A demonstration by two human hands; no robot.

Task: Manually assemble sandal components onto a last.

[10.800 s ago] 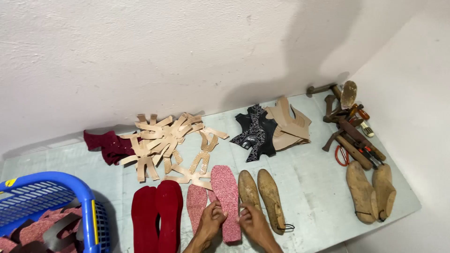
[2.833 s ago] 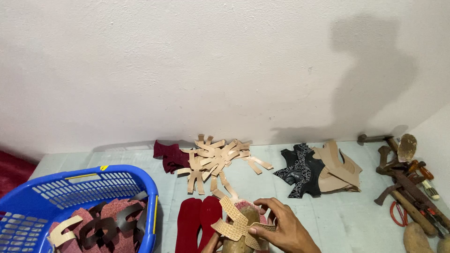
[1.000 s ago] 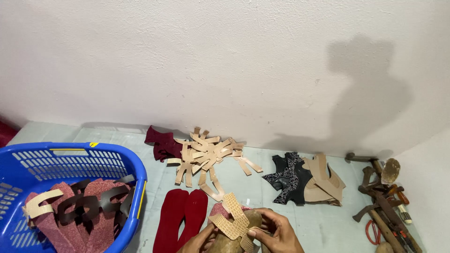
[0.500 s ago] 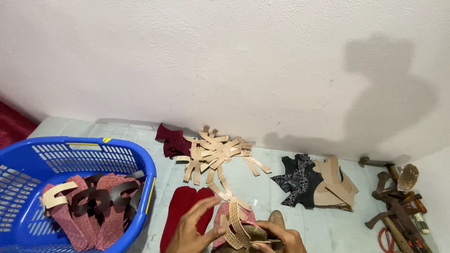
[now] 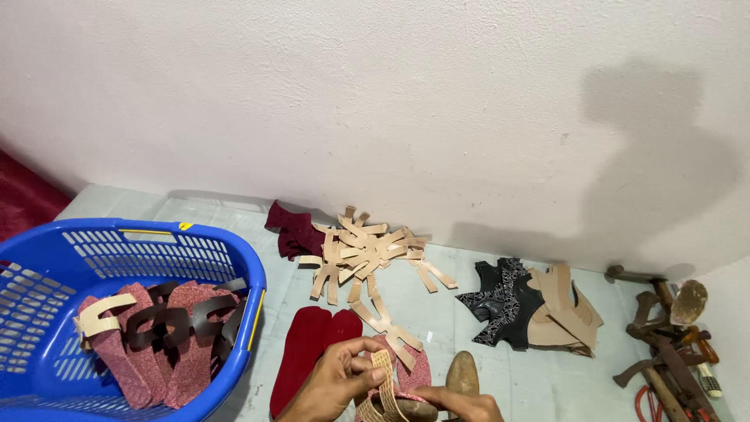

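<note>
At the bottom edge, my left hand (image 5: 337,380) pinches a tan perforated strap piece (image 5: 384,381), which curves over a wooden shoe last (image 5: 462,375). My right hand (image 5: 462,405) grips the last from below, mostly cut off by the frame. A pink glittery insole (image 5: 414,373) lies just under them. Two dark red insoles (image 5: 306,353) lie side by side to the left of my hands. A pile of tan cut strap pieces (image 5: 361,254) is spread behind them near the wall.
A blue plastic basket (image 5: 251,281) at left holds several pink sandals with tan and dark straps (image 5: 152,328). Dark red cut pieces (image 5: 291,228) lie by the wall. Black patterned pieces (image 5: 500,301), tan uppers (image 5: 562,309) and wooden-handled tools (image 5: 664,344) sit at right.
The view has shifted slightly. My left hand has closed onto the tan strap piece and bent it over the wooden last, which my right hand keeps holding.
</note>
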